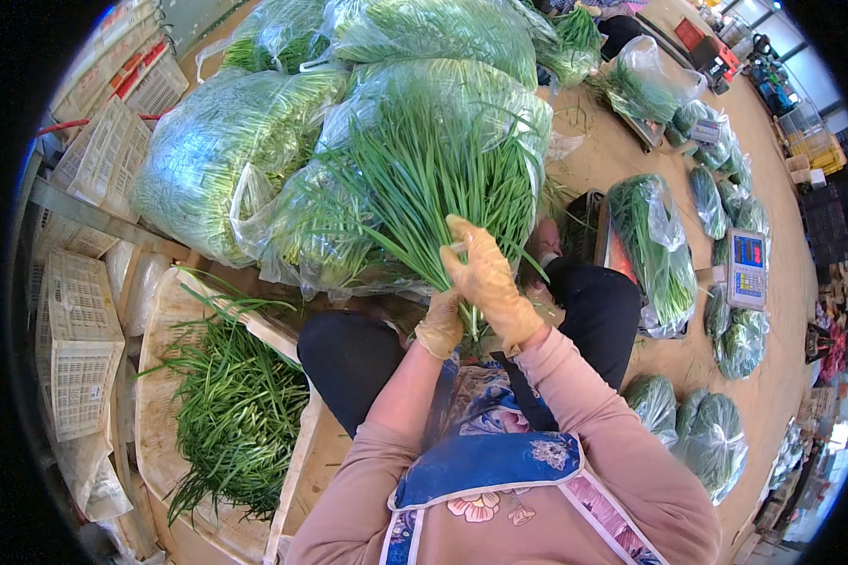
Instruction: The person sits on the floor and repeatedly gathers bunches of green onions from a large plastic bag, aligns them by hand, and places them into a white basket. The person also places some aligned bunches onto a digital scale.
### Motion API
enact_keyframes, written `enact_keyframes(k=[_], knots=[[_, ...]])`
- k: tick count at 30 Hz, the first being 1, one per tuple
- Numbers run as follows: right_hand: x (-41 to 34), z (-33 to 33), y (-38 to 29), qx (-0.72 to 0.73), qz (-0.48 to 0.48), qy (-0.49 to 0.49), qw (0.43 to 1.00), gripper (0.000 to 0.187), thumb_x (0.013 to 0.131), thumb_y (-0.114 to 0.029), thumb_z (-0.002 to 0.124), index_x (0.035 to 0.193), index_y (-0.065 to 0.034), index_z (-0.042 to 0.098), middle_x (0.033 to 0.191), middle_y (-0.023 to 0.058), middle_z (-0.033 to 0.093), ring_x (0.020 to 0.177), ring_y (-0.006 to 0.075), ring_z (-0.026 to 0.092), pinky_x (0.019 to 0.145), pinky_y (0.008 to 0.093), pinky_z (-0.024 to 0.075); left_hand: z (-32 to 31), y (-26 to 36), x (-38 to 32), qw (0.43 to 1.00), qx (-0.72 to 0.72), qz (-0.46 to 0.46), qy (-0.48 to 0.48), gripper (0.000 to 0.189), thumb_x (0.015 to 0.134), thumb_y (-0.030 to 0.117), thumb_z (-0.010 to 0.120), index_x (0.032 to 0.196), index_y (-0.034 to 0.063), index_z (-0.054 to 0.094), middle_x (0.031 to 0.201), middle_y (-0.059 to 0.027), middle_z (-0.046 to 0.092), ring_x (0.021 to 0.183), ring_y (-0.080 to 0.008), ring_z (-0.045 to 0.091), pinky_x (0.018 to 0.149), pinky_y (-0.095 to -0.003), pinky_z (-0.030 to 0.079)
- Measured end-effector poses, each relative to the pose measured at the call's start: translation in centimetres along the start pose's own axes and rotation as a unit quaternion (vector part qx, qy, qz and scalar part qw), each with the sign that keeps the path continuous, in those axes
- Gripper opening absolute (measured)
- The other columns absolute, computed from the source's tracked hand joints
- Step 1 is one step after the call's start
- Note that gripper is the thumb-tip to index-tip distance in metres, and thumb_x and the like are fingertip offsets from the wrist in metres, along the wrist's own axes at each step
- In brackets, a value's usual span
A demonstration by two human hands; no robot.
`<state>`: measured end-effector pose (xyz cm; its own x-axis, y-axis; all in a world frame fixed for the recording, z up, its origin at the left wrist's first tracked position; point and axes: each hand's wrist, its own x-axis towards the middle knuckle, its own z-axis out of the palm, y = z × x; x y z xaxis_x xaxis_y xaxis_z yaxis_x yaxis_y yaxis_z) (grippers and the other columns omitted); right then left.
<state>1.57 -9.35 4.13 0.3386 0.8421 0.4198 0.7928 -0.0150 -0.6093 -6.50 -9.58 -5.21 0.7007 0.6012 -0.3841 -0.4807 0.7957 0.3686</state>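
A large bunch of long green garlic chives [424,183] fans out in front of me, leaning over a clear plastic bag of greens [530,106]. My left hand [441,323], in a tan rubber glove, is closed round the pale stem ends at the bottom of the bunch. Just above and to the right, my gloved right hand [486,282] lies against the stems with its fingers bent and thumb apart; whether it grips them is partly hidden. To my left, a worn plastic crate [159,339] holds a heap of loose chives [244,417].
Big bags of greens [226,155] fill the space ahead. At right, a bagged bunch [654,247] rests on a scale with a display [748,268]; more bags [710,438] lie on the floor. Stacked white crates [81,346] stand at left. A person's dark-clothed part [618,32] shows at the top.
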Motion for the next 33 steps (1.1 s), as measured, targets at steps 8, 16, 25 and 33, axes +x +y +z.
enact_keyframes(k=[8, 16, 25, 33], knots=[[0.6, 2.7, 3.3, 0.005, 0.083, -0.057, 0.995, 0.029, 0.075, -0.021, 0.067, 0.097, -0.0028, 0.062, 0.092, 0.0149, 0.059, 0.091, 0.0313, 0.056, 0.078, 0.0377, 0.0455, 1.5, 0.8, -1.1, 0.996, 0.064, 0.048, 0.032, 0.037, 0.079, 0.003, 0.062, 0.115, 0.0023, 0.052, 0.105, -0.0053, 0.059, 0.091, -0.0177, 0.058, 0.078, -0.0310, 0.048], [1.2, 1.0, 4.1, 0.304, 0.386, -0.098, 0.866, 0.019, 0.078, -0.020, 0.067, 0.084, -0.0026, 0.060, 0.076, 0.0021, 0.060, 0.071, 0.0109, 0.051, 0.065, 0.0277, 0.0434, 1.7, 0.8, -0.7, 1.000, -0.014, 0.011, 0.015, 0.042, 0.091, 0.037, 0.052, 0.120, 0.0073, 0.049, 0.109, -0.0032, 0.058, 0.097, -0.0160, 0.056, 0.081, -0.0316, 0.047], [-1.7, -2.0, 2.5, 0.335, 0.324, -0.082, 0.881, 0.011, 0.085, -0.012, 0.061, 0.080, -0.0063, 0.053, 0.072, -0.0036, 0.055, 0.062, 0.0028, 0.044, 0.055, 0.0175, 0.0347, 2.9, 1.5, -0.9, 0.999, -0.037, 0.003, -0.020, 0.043, 0.091, 0.041, 0.048, 0.121, 0.0104, 0.050, 0.109, -0.0011, 0.059, 0.096, -0.0132, 0.057, 0.078, -0.0290, 0.048], [-3.3, -3.5, -0.4, 0.488, 0.314, -0.033, 0.814, 0.011, 0.085, -0.006, 0.060, 0.081, -0.0064, 0.050, 0.077, -0.0019, 0.057, 0.068, 0.0040, 0.048, 0.061, 0.0178, 0.0396, 1.9, 1.6, -0.8, 0.999, 0.032, 0.003, 0.011, 0.029, 0.086, 0.014, 0.051, 0.111, 0.0008, 0.058, 0.099, -0.0035, 0.062, 0.087, -0.0135, 0.059, 0.074, -0.0262, 0.048]])
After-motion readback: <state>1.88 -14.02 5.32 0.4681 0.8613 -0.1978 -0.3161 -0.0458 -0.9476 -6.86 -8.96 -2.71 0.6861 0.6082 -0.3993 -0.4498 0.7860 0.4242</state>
